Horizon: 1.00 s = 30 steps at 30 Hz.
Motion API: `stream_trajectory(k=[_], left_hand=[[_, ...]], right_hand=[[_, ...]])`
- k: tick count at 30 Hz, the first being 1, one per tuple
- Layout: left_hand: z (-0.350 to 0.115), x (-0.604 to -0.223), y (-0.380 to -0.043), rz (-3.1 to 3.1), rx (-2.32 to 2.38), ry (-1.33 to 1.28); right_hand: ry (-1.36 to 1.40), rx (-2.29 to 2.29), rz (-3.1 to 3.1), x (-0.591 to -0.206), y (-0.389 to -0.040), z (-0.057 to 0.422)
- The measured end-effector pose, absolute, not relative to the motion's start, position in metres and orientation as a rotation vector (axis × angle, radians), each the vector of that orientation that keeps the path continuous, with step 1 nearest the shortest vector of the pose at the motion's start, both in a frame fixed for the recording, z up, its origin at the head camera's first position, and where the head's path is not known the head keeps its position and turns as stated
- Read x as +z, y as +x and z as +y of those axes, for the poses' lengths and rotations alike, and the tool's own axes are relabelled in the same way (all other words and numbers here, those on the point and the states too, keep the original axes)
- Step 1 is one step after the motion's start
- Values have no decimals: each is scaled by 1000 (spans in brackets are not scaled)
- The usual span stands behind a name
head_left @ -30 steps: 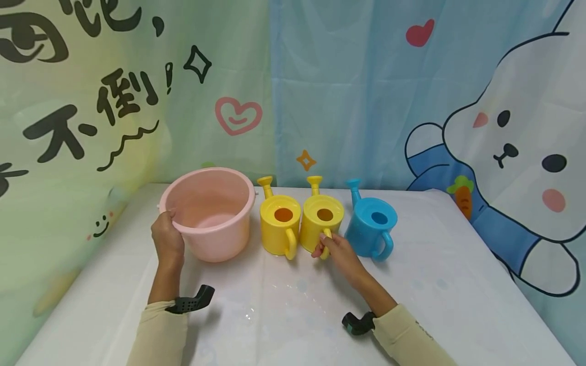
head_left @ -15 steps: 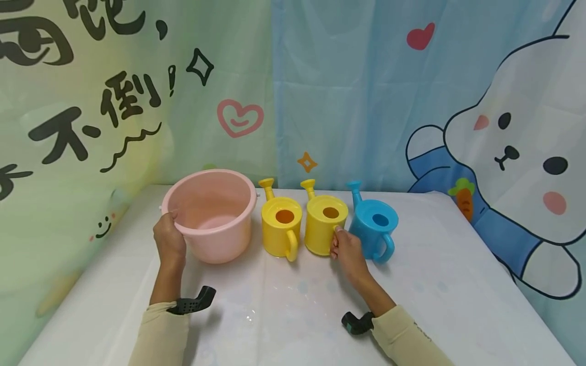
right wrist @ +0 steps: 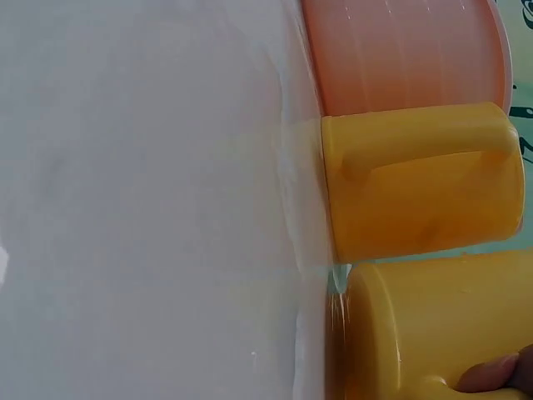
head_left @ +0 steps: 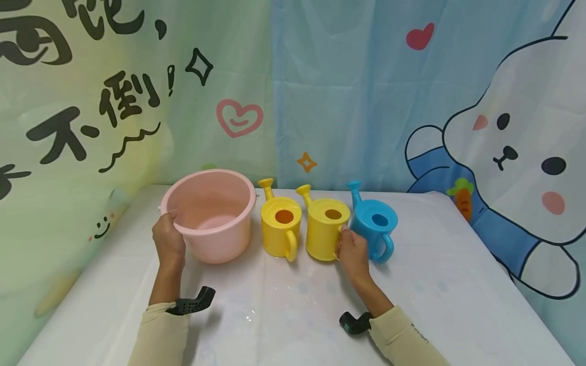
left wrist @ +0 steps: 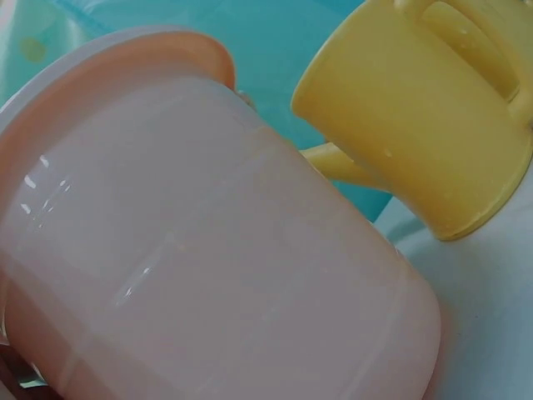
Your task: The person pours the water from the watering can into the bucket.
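At the left, a pink bucket (head_left: 220,249) stands on the white table, tilted slightly in view. My left hand (head_left: 169,239) holds its near left rim, thumb at the lip. Right of the bucket is a yellow watering can (head_left: 276,234) with its handle toward me. My right hand (head_left: 354,251) grips the handle of a second yellow watering can (head_left: 320,236), whose spout points back and left. Fingertips (right wrist: 491,373) show at that handle in the right wrist view. Whether its base touches the table is hard to tell. A blue watering can (head_left: 373,216) stands just behind my right hand.
The white-covered table (head_left: 284,315) runs back to a printed curtain (head_left: 320,91) with a rabbit, hearts and lettering. The bucket and the watering cans stand in a row near the back edge, with narrow gaps between the cans.
My right hand has closed round the second yellow can's handle and shifted it right, toward the blue can. Its spout has swung left. The left hand and bucket stay nearly still.
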<state>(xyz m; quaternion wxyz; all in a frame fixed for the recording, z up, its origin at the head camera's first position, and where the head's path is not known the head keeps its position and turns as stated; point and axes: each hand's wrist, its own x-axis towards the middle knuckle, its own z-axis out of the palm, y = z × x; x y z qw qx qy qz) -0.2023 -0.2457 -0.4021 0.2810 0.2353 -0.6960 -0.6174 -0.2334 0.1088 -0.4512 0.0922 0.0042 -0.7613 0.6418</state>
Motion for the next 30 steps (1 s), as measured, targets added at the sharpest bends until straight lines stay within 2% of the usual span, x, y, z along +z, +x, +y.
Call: stream_trajectory(k=[23,30], left_hand=[[-245,-403,-202,-1882,-1622,624],[-246,-403,-202,-1894,-1597,622]], right_hand=[[28,1774,-2168,-428,-219,108],[149,1900,-2031,-417,-217,110]])
